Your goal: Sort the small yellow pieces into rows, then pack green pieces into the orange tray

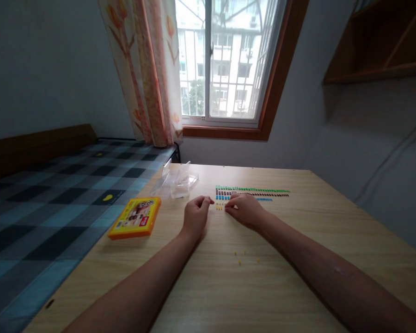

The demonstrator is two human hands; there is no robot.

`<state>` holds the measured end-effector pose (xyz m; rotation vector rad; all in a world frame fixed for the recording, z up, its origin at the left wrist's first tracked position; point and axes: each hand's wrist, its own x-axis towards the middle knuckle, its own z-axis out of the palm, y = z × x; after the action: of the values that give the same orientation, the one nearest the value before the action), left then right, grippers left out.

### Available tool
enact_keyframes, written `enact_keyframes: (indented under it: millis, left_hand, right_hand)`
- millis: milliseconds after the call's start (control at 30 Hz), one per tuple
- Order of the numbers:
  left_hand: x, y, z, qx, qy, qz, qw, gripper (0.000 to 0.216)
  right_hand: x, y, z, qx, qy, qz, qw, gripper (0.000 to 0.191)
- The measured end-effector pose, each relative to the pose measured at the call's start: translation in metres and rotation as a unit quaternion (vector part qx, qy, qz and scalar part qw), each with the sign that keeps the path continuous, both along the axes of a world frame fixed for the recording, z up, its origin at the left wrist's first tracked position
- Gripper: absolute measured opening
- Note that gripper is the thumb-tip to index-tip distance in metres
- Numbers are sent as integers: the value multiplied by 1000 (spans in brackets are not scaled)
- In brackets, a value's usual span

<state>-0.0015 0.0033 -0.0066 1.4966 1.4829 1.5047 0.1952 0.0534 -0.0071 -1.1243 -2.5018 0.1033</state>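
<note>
A pale wood-grain table [333, 259] fills the near view, its top smooth and flat. 2 bare forearms reach away across it. Between them lie 4 tiny loose yellow pieces [239, 262], well apart from everything else.

Further on, the left hand [196, 213] rests on the wood with its fingers curled in and thumb meeting forefinger. Whether anything sits in that pinch is too small to tell. The right hand [244, 209] lies just beside it, knuckles up and fingers bent down at the left end of the rows of small pieces [253, 192]. Its grasp is hidden. The rows run in thin straight lines to the right, green farthest, then dark brown, then blue, with a short yellow row [219, 206] between the 2 hands.

Left of the hands, a flat orange box [136, 217] lies near the table's left edge. Beyond it is crumpled clear plastic packaging [175, 182]. The right half of the table is bare wood out to its edge.

A bed with a blue and black checked cover [55, 194] butts against the left edge. At the far wall hang a floral curtain [149, 69] and a barred window [229, 60], with a wooden shelf [377, 41] upper right.
</note>
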Motion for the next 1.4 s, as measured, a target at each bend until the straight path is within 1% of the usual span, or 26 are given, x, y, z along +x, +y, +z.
enact_keyframes:
  millis: [133, 267, 367, 500, 567, 633, 867, 1133, 1233, 1400]
  left_hand:
    - [2, -2, 1, 5, 18, -4, 1000, 36]
    - [1, -3, 1, 17, 26, -5, 1000, 37]
    - [0, -2, 0, 25, 33, -7, 999, 38]
    - [-2, 0, 0, 22, 45, -3, 999, 38]
    - [-3, 0, 0, 23, 51, 0, 998, 38]
    - [-3, 0, 0, 26, 58, 1, 998, 38]
    - [-3, -1, -1, 28, 78, -11, 996, 38]
    - [-3, -1, -1, 31, 93, -20, 995, 39]
    - [-3, -2, 0, 30, 97, -21, 995, 38]
    - [-2, -3, 2, 28, 98, -24, 994, 39]
  right_hand:
    - [3, -5, -5, 22, 12, -20, 999, 21]
    - [7, -10, -7, 61, 42, -11, 997, 20]
    - [10, -11, -9, 85, 45, 1, 995, 21]
    - [11, -8, -11, 113, 41, 45, 992, 20]
    - [11, -7, -12, 114, 39, 64, 991, 20]
    - [10, -7, -12, 108, 39, 68, 991, 21]
    - [2, -11, -17, 99, 33, 28, 994, 30]
    - [1, -12, -17, 92, 24, 19, 995, 33]
    - [1, -12, -16, 99, 33, 20, 994, 36]
    - [1, -15, -17, 99, 59, -2, 993, 40]
